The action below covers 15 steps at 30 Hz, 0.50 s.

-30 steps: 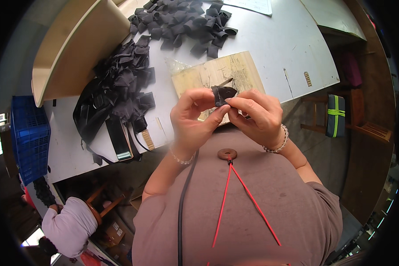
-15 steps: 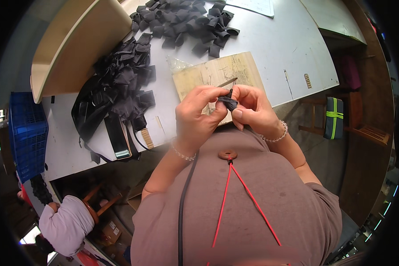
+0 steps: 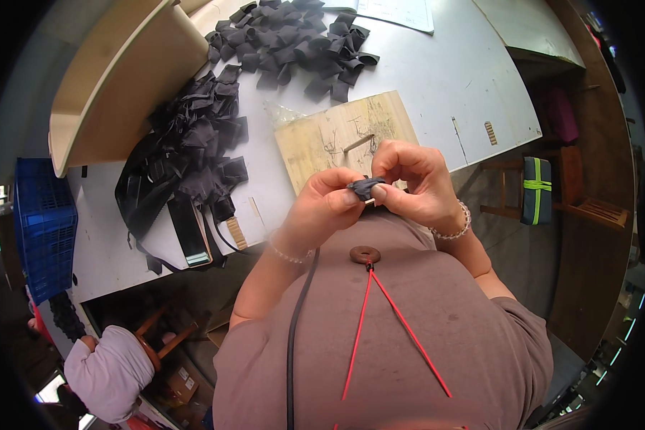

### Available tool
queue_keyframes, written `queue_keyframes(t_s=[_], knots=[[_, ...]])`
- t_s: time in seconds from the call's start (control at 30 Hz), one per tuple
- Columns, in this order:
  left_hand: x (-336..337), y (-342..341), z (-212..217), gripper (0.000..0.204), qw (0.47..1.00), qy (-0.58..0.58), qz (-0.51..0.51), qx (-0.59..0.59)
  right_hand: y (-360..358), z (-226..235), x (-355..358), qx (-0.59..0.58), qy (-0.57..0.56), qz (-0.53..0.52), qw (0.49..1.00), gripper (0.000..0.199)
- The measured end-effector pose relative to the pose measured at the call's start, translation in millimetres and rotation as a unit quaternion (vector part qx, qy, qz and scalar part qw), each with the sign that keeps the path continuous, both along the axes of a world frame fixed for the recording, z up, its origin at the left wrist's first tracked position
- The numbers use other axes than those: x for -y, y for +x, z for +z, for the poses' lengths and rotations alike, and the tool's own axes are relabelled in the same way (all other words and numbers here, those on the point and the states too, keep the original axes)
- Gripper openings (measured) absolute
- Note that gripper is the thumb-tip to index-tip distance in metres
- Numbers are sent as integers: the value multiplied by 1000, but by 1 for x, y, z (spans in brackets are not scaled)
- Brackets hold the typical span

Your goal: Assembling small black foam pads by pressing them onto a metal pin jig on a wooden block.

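A small crumpled piece of black fabric [image 3: 365, 188] is pinched between my two hands, just off the near edge of a wooden board [image 3: 304, 140]. My left hand [image 3: 326, 204] grips its left end between thumb and fingers. At its right end, the thumb and fingers of my right hand [image 3: 417, 183] close on it. Beyond my hands, a thin metal spike [image 3: 359, 143] sticks up at a slant from the board, apart from the fabric. My fingers cover part of the piece.
Many black fabric loops [image 3: 294, 43] lie at the table's far side. A heap of black strips [image 3: 193, 136] sits left, beside a curved beige panel [image 3: 115, 86]. A blue crate [image 3: 44, 229] stands beyond the table's left edge. Lower left, another person [image 3: 111, 369] sits.
Both my hands have drawn the black fabric piece away from the spike and closer to my body. The piece now lies more sideways between my fingers. The view has shifted slightly.
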<state>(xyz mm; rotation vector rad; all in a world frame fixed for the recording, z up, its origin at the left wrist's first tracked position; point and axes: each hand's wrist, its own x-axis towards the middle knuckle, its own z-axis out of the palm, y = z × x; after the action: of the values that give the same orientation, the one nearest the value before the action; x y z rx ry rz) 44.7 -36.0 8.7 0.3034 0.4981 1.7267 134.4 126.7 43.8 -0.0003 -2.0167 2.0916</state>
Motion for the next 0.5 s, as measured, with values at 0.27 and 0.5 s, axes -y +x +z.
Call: queue_keyframes(t_s=[0.27,0.5], knots=[[-4,-18,26,15,922,-49,206,-325,14,4,-1,12,-179,-21,984,10],[-11,-3,24,11,936,-88,200,-276,6,2,12,35,-120,-43,991,22]])
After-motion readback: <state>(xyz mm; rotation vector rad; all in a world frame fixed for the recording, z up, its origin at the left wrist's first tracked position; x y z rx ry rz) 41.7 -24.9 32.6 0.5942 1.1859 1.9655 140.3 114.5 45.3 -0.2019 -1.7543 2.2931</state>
